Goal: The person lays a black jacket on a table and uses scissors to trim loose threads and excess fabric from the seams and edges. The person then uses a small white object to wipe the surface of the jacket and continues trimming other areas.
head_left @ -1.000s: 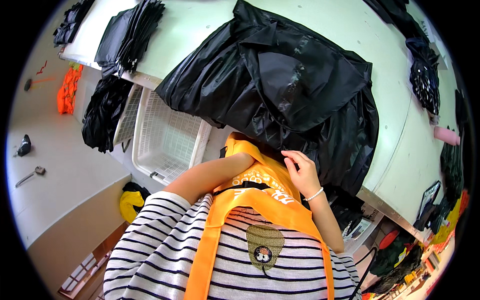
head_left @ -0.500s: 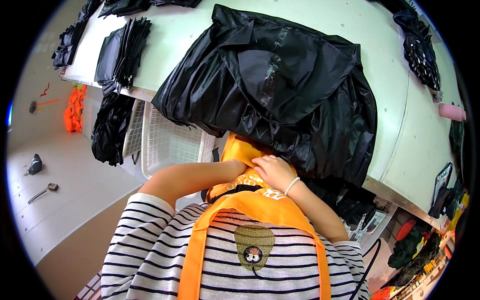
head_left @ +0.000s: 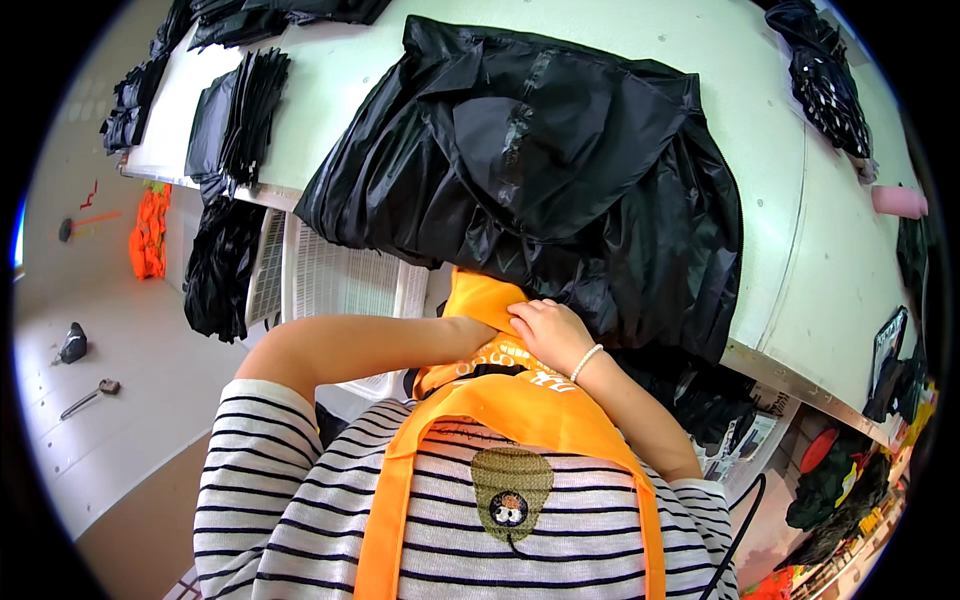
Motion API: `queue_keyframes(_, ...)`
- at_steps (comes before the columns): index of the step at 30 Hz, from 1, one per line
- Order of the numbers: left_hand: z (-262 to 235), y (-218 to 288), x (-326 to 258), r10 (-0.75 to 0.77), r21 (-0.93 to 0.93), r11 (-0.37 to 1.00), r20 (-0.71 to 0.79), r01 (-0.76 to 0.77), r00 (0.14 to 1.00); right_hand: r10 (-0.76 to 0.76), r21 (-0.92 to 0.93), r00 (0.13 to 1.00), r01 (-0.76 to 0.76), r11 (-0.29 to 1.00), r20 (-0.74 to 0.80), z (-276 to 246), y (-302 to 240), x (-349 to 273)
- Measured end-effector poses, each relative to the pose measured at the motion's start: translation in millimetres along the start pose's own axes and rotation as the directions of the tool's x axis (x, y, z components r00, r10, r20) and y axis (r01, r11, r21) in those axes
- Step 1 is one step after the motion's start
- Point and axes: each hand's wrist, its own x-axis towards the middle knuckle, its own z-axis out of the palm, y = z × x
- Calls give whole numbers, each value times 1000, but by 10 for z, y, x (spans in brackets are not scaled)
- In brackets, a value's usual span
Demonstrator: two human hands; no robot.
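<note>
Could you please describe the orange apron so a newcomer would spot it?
Find the big black garment on the pale table. Just below it, the apron hangs over a striped top, the right hand on its front. Its bright orange stands out from the stripes and black cloth.

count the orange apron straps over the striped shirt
2: a left strap and a right strap, each running down one side of the striped shirt. More may be hidden out of view.

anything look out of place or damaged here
No damage or spill stands out. The black cloth looks untidy, rumpled and drooping over the white table's near edge; a black bundle hangs below it at left.
</note>
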Motion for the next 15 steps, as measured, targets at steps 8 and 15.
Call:
queue_keyframes(8,-55,312,-728,169,138,982,-335,-129,927,95,45,992,-91,995,-85,3,113,-50)
queue_keyframes(15,-820,77,-1759,-50,-461,713,-785,-528,618,239,347,970,-239,907,43,-651,-216,-21)
